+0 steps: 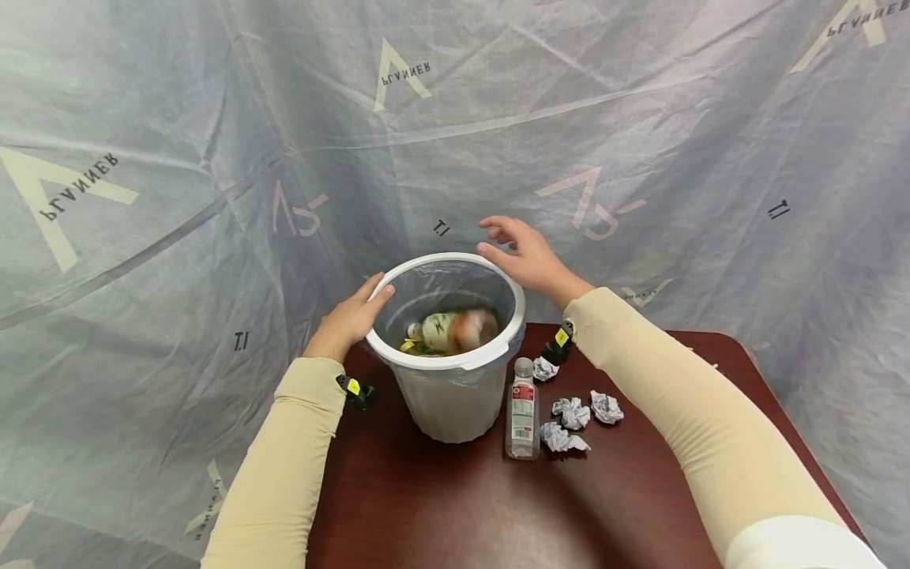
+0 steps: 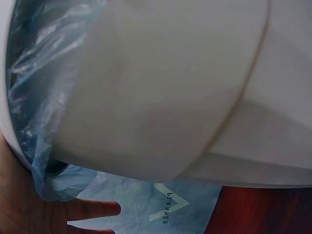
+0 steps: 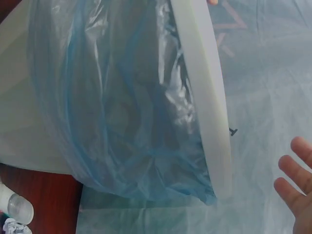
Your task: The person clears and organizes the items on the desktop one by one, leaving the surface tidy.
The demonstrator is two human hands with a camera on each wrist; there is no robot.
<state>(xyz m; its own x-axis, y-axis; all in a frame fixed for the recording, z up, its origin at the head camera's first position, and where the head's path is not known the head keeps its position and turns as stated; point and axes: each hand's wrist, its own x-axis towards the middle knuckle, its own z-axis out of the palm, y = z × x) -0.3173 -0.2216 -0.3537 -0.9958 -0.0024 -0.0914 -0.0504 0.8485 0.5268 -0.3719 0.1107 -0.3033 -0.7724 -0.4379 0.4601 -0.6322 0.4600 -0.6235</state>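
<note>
Table, lined bin, left fingers on rim

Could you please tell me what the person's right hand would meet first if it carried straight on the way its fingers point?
Probably the grey hanging sheet: the right hand appears raised above the bin's white rim, fingers aimed past it, though depth is unclear.

Near the dark red-brown table's far edge, the off-white trash bin has a translucent blue liner. The clear bottle has a red-and-white label; crumpled papers are white. Yellow-and-black logos pattern the grey backdrop.
</note>
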